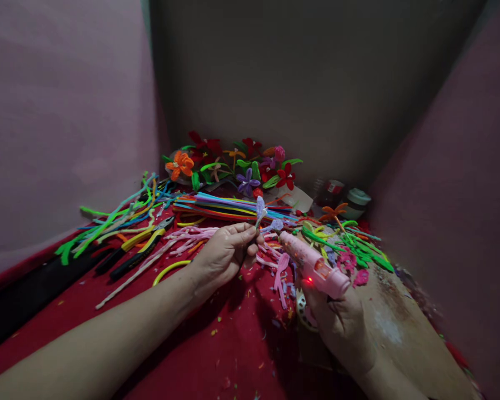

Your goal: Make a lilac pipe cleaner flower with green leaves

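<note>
Between the fingertips of my left hand (230,251) is the stem of a small flower with pale purple petals (260,208), held upright near the middle. My right hand (344,328) is wrapped round a pink glue gun (312,264) with a lit red light on its side. The gun's nozzle points left and up, close to the flower's right petal, and whether it touches is hard to tell. Pink fuzzy strips (191,239) lie behind my left hand.
Finished fuzzy flowers (246,180) stand at the back by the wall. Bundled pipe cleaners (233,206) lie before them. Pliers (144,250) rest at left on the red cloth (183,355). On the right are green leaves (360,253), a cardboard sheet (408,333) and a lidded jar (357,201).
</note>
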Demonstrator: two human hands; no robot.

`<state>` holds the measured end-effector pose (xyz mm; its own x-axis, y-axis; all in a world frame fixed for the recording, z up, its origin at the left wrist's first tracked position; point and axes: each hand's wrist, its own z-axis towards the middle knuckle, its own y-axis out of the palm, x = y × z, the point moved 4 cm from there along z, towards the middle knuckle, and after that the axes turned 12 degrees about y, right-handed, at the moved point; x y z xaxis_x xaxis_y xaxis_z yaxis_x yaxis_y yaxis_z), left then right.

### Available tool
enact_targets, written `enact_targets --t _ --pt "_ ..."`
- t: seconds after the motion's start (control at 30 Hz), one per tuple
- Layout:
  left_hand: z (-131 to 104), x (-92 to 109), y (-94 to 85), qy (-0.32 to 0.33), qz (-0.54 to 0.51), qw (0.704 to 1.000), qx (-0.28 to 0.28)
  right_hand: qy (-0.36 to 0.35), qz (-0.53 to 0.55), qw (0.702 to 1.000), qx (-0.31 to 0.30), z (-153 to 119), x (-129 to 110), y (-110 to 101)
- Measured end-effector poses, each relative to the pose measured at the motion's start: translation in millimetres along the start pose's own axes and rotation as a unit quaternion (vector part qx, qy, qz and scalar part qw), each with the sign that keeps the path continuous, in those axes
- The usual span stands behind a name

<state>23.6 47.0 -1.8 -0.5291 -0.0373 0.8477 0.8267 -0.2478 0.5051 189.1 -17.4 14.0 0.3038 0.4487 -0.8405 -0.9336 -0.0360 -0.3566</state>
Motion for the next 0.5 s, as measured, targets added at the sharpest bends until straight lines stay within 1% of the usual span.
enact_targets --t 0.07,0.1,0.17,0.23,0.3,0.33,0.4,0.47,0.5 --pt "0.4 2.3 -0.7 0.005 -0.027 1.0 0.015 -0.004 -0.007 1.0 -0.028 0.0 2.3 1.9" --pt "0.6 3.3 -1.3 0.007 -0.039 0.999 0.025 -0.005 -0.023 0.999 -0.032 -0.1 4.1 2.0" --pt "0.8 4.8 -2.3 0.006 -0.056 0.997 0.044 -0.013 -0.091 0.996 -0.015 -1.5 7.7 -0.4" --pt "0.8 5.4 -2.8 0.003 -0.067 0.996 0.052 -0.02 -0.196 0.98 0.026 -5.1 11.3 -7.0" --pt "0.5 5.5 -2.7 0.002 -0.074 0.996 0.048 -0.037 -0.305 0.948 0.08 -12.6 13.3 -18.3" --pt "0.2 5.3 -2.5 0.001 -0.075 0.996 0.044 -0.046 -0.355 0.929 0.097 -17.9 14.6 -24.8" --pt "-0.6 4.9 -2.1 -0.002 -0.079 0.996 0.038 -0.045 -0.432 0.888 0.153 -31.4 18.6 -43.0" --pt "-1.8 4.3 -1.1 -0.007 -0.084 0.996 0.032 0.007 -0.496 0.848 0.186 -46.7 28.5 -64.2" --pt "-2.3 4.1 -0.3 -0.009 -0.085 0.996 0.029 0.032 -0.532 0.825 0.189 -54.6 34.7 -74.1"
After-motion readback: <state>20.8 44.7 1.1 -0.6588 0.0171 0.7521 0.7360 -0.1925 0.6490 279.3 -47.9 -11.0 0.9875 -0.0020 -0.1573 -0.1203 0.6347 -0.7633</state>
